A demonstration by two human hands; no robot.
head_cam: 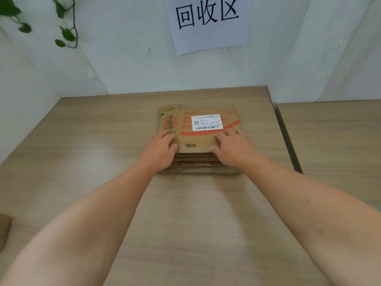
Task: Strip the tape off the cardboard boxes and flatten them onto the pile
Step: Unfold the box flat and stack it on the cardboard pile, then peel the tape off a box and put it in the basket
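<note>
Left hand [162, 151] and right hand [233, 149] lie open, fingers flat, on the flattened box [198, 139]. They are probably pressing it level onto the pile [198, 163] on the bench [82, 141].

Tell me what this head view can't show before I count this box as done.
Head view:
Lower pile layers: only front edges show; the top box covers the rest.
Top box's near corners: under the left hand and right hand.
White label: print too small to read.
Cardboard piece, lower left: cut by the frame edge.
Leftover tape: cannot tell.
</note>
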